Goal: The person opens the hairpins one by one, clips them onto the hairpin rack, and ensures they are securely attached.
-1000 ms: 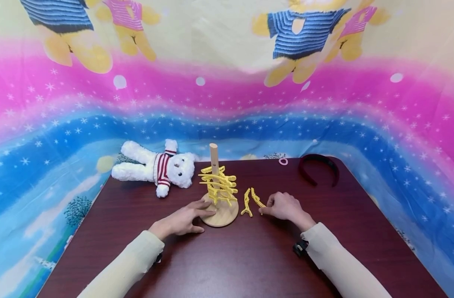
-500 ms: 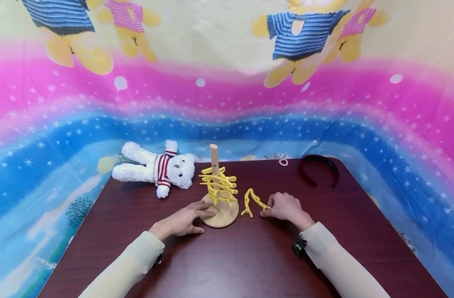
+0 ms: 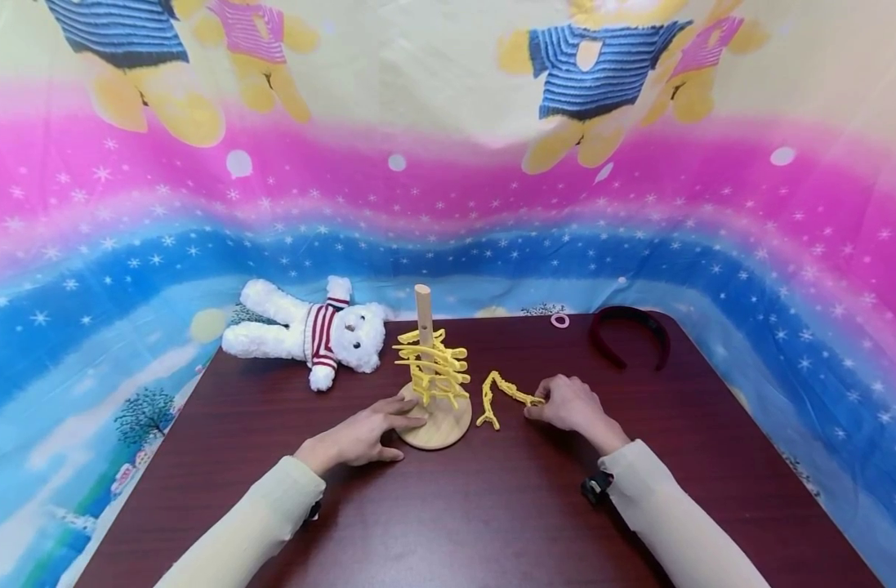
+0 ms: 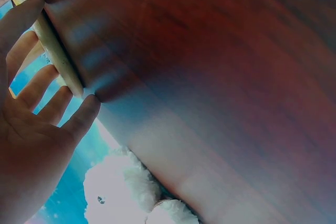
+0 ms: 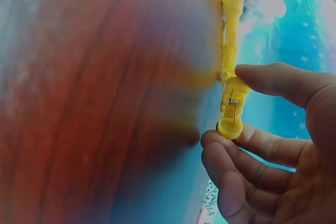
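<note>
My right hand pinches a yellow plastic clothespin between thumb and fingers; its metal spring shows in the right wrist view. That clothespin ends one arm of a bent row of yellow clothespins lying on the table, whose other arm ends in a forked tip. My left hand rests with extended fingers on the near left edge of a round wooden base. In the left wrist view its fingers are spread along the base's rim. Several yellow clothespins hang in tiers around the base's upright post.
A white teddy bear in a striped sweater lies at the back left. At the back right are a dark red headband and a small pink ring. A patterned cloth encloses the dark wooden table.
My right hand has moved slightly right and away from me, swinging its arm of the clothespin row outward into a wider bend. My left hand and the stand have stayed put.
</note>
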`<action>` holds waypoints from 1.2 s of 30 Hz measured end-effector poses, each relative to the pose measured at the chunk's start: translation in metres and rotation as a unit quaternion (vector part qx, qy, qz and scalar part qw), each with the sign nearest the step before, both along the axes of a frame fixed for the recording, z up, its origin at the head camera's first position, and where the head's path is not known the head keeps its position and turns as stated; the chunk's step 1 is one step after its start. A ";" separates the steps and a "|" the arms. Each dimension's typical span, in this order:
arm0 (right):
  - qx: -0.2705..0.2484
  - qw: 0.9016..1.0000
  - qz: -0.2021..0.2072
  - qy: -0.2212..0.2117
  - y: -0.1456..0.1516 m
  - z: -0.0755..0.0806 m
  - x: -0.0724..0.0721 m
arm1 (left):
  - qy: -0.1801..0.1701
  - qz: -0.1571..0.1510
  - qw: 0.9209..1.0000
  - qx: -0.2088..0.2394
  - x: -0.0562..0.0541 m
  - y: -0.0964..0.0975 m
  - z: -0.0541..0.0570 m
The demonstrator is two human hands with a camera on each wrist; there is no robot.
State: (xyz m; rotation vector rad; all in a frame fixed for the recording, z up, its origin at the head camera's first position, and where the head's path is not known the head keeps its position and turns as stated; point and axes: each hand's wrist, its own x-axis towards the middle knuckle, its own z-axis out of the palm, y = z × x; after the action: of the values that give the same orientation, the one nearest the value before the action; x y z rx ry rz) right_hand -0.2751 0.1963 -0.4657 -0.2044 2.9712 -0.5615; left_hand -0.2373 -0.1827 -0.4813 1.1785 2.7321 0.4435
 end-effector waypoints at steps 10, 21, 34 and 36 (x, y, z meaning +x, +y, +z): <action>-0.039 0.998 0.005 0.042 0.009 0.007 -0.001 | -0.001 0.000 1.000 0.000 0.001 0.000 0.001; -0.063 0.992 0.026 0.105 0.012 0.026 0.003 | -0.003 -0.002 1.000 0.001 0.000 0.000 0.003; -0.096 0.981 0.065 0.158 0.000 0.064 0.014 | 0.002 -0.005 1.000 0.002 0.000 -0.001 0.001; -0.098 0.980 0.066 0.161 -0.002 0.069 0.016 | 0.002 -0.004 1.000 0.003 0.000 -0.001 0.000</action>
State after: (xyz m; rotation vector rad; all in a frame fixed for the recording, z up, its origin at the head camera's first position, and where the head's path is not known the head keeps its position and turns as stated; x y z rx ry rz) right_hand -0.2588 0.1947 -0.3970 -0.5564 3.1697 -0.8804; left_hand -0.2377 -0.1837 -0.4810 1.1922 2.7311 0.4477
